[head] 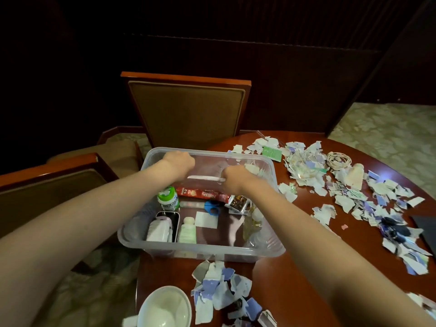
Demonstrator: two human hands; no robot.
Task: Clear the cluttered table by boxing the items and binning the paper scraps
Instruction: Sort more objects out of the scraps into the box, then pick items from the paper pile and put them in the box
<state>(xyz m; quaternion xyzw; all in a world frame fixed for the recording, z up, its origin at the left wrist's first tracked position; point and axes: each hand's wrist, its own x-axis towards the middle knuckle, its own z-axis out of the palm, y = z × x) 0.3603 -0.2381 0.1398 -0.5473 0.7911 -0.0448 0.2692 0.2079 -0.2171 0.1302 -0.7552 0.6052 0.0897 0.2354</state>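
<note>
Table (pixel 295 267): round, dark wood. The task's loose things lie on its right half, and the box stands at its left edge.
Paper scraps (pixel 349 199): a wide drift lies right of the box and a smaller heap sits near, below it. No bin is in view, so I judge they wait until the boxing is done.
Clear box (pixel 236 252): open-topped. Both forearms reach over its near rim toward the far wall, where the floor is bare, so the item in hand should land there and not on the packed near half.
Red snack packet (pixel 203 193): lies across the middle of the box, directly beneath the comb. Set the comb down beyond it so nothing rocks.
Left hand (pixel 179 161): at the far left of the box, back toward the camera and fingers turned down out of sight. I cannot tell whether it holds anything.
Right hand (pixel 236 178): knuckles up, fingers curled under, pinching 1 end of the comb.
Green-capped bottle (pixel 168 199): upright at the left wall, just below the left wrist. Draw that arm back high to avoid tipping it.
White comb (pixel 205 178): level and held above the box floor between the 2 hands. Lower it flat, parallel to the far wall, then release it.
</note>
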